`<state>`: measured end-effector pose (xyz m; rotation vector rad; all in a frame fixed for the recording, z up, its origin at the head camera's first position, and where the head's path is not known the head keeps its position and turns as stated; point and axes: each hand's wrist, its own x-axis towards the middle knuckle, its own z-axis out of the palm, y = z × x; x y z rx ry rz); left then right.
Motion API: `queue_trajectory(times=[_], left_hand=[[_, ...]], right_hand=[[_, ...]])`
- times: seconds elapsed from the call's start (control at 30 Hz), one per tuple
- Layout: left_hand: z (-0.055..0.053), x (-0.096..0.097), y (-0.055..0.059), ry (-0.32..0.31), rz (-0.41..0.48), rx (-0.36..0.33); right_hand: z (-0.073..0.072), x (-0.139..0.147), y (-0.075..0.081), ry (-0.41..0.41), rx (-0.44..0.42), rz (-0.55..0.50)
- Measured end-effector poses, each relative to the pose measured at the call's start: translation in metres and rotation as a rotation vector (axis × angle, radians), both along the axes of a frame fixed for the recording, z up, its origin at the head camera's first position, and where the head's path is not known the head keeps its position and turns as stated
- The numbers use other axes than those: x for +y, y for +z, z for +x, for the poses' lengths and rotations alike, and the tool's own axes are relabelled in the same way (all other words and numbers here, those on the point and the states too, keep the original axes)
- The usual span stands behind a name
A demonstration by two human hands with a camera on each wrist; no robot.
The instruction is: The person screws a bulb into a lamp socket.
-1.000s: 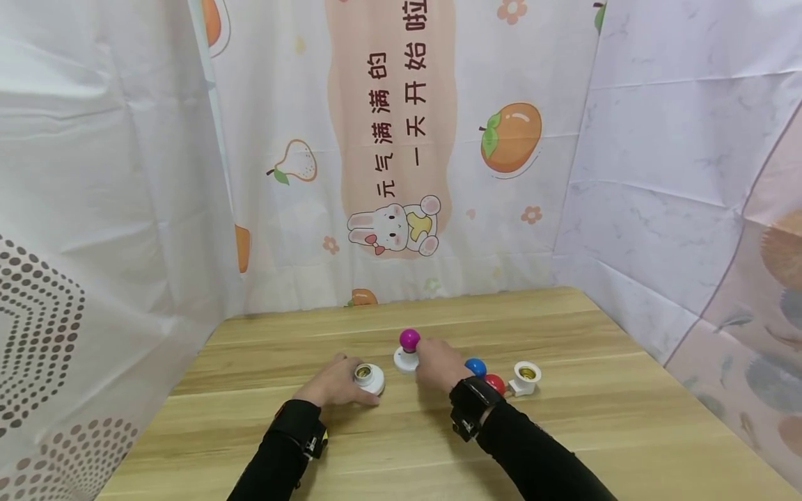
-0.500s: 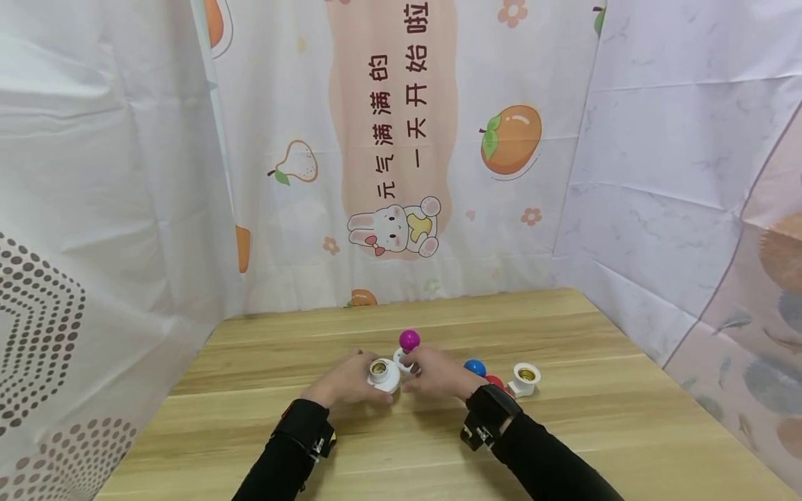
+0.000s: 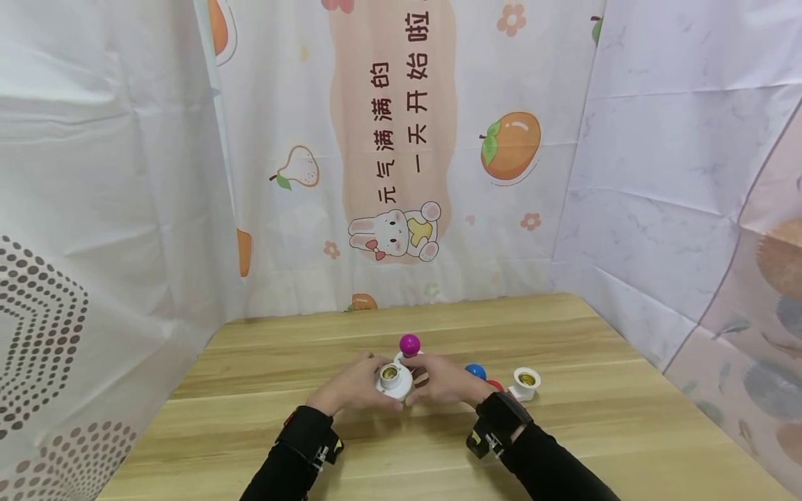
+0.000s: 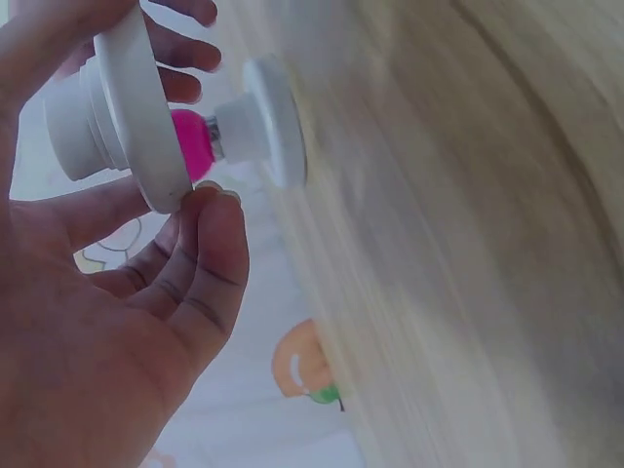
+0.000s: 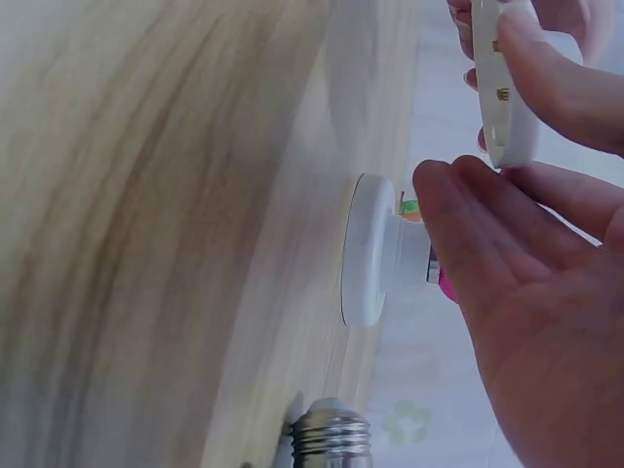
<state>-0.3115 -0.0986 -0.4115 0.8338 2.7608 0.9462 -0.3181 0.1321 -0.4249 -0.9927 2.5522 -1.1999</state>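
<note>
Held over the table is a white lamp socket (image 3: 395, 383) with a round base, its brass-lined opening facing up. My left hand (image 3: 354, 387) grips the base by its rim, thumb on the near side. From the other side my right hand (image 3: 443, 379) pinches the same rim, its thumb (image 5: 531, 44) lying against the underside, where small brass parts show. Just behind, a magenta bulb (image 3: 410, 344) sits upright in a second white round-based socket (image 5: 366, 249), which stands on the table and is partly covered by the right hand in the head view.
Right of the hands, a blue bulb (image 3: 476, 371) and a red bulb (image 3: 496, 385) lie partly behind the right wrist. Beside them is another white socket (image 3: 525, 381). A metal screw base (image 5: 331, 439) shows low in the right wrist view. Printed curtains (image 3: 301, 278) enclose the wooden table (image 3: 263, 369).
The left hand has brought the lamp socket rightward. My right hand has come away from beside the magenta bulb's socket and taken hold of the carried socket's rim.
</note>
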Motion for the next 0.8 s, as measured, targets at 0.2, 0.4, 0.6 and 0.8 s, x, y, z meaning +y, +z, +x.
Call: queue_trajectory(times=[0.2, 0.4, 0.6, 0.8], left_hand=[[0.001, 0.003, 0.002, 0.010, 0.049, -0.006], [-0.001, 0.007, 0.001, 0.045, 0.169, -0.017], [0.000, 0.014, 0.000, 0.065, 0.323, -0.059], [-0.002, 0.017, -0.001, 0.050, 0.376, -0.073]], right_hand=[[0.000, 0.006, -0.002, -0.018, -0.036, -0.105], [0.001, 0.012, 0.000, -0.044, -0.119, -0.232], [0.004, 0.018, 0.002, -0.084, -0.145, -0.296], [0.008, 0.019, 0.006, -0.085, -0.186, -0.353]])
